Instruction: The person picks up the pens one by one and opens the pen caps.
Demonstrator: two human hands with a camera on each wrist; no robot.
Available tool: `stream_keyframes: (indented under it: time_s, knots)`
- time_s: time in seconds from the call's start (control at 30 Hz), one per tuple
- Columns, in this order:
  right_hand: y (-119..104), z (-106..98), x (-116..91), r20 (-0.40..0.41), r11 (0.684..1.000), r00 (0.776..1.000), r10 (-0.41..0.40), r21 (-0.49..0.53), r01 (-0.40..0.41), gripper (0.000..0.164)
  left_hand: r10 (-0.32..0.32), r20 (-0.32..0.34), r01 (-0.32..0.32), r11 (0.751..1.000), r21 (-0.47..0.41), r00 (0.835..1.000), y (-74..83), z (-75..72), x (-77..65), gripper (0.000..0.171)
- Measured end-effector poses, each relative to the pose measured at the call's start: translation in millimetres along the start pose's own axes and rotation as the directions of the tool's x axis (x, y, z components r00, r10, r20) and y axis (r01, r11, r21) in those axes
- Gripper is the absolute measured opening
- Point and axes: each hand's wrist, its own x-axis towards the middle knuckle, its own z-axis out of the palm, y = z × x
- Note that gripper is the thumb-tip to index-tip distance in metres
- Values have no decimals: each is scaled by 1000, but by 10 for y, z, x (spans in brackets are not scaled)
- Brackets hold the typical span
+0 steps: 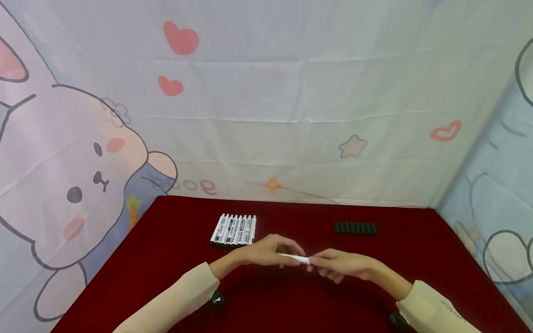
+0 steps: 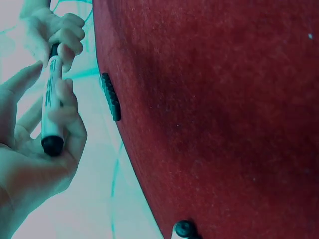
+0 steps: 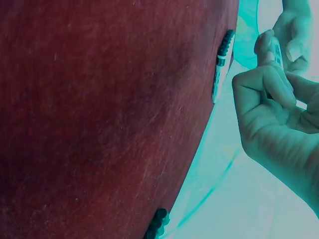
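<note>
Over the middle of the table, both hands hold one white marker (image 1: 300, 259) between them. My left hand (image 1: 266, 252) grips its barrel, with fingers curled round it; a black end of the marker (image 2: 52, 99) shows near that palm in the left wrist view. At the opposite end, my right hand (image 1: 347, 263) pinches the black part, mostly covered by its fingers. Behind the left hand lies a neat row of white markers (image 1: 234, 230), black ends towards me. Farther right is a row of short black caps (image 1: 355, 228), set side by side.
A dark red cloth (image 1: 275, 300) covers the table. Pale printed curtains (image 1: 266, 92) hang behind it and at both sides. The marker row stands left of centre, the black row right of centre, both towards the back.
</note>
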Motion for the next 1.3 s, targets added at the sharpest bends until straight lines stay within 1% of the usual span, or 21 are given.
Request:
stream_keyframes:
  time_s: [0.13, 0.23, 0.3, 0.37, 0.43, 0.47, 0.53, 0.6, 0.67, 0.77, 0.83, 0.93, 1.0, 1.1, 1.2, 1.27, 1.3]
  knots:
    - [-10, 35, -3, 7, 999, 1000, -18, 28, 17, 43, 77, -70, -72, 995, 72, 995, 24, 50, -9, 23]
    - [-22, 54, -22, 27, 998, 999, -45, 51, 43, 44, 164, -104, -149, 978, 143, 981, 38, 73, -29, 21]
    - [-20, 60, -33, 25, 997, 997, -75, 38, 74, 47, 217, -114, -194, 964, 182, 970, 33, 81, -39, 20]
    - [-7, 57, -38, 6, 993, 993, -119, -8, 119, 47, 264, -122, -234, 948, 214, 957, 12, 80, -43, 20]
    - [15, 52, -26, -19, 979, 983, -184, -90, 181, 45, 295, -131, -258, 935, 241, 947, -17, 75, -47, 20]
    - [30, 50, -14, -28, 965, 974, -225, -146, 219, 43, 307, -136, -266, 930, 253, 942, -32, 71, -50, 20]
    - [60, 49, 13, -34, 924, 952, -304, -255, 286, 39, 325, -142, -278, 921, 274, 935, -50, 68, -64, 20]
    - [94, 52, 40, -27, 876, 930, -367, -347, 335, 36, 336, -136, -288, 914, 285, 932, -58, 74, -86, 21]
    - [130, 56, 52, -17, 833, 912, -409, -416, 365, 33, 341, -120, -298, 913, 279, 932, -54, 88, -110, 22]
    - [175, 65, 51, -13, 796, 900, -435, -474, 378, 32, 350, -95, -314, 910, 271, 932, -38, 111, -136, 23]
    - [187, 70, 47, -15, 776, 892, -452, -499, 385, 30, 356, -89, -320, 906, 275, 930, -23, 120, -145, 23]
    - [185, 79, 47, -20, 750, 877, -480, -529, 398, 30, 364, -100, -322, 900, 294, 926, -8, 119, -150, 21]
    - [174, 85, 46, -24, 737, 869, -494, -542, 404, 29, 357, -108, -314, 904, 290, 928, -4, 117, -147, 21]
    - [158, 97, 44, -35, 721, 866, -499, -571, 392, 29, 336, -118, -295, 916, 273, 934, 0, 112, -145, 20]
    - [136, 115, 41, -49, 709, 871, -488, -604, 363, 30, 314, -125, -276, 928, 252, 941, 4, 106, -152, 20]
    - [123, 127, 42, -58, 697, 870, -490, -626, 351, 30, 303, -131, -265, 932, 247, 944, 2, 101, -157, 20]
    - [115, 133, 40, -63, 695, 870, -489, -630, 346, 30, 300, -134, -262, 934, 242, 944, 2, 97, -159, 20]
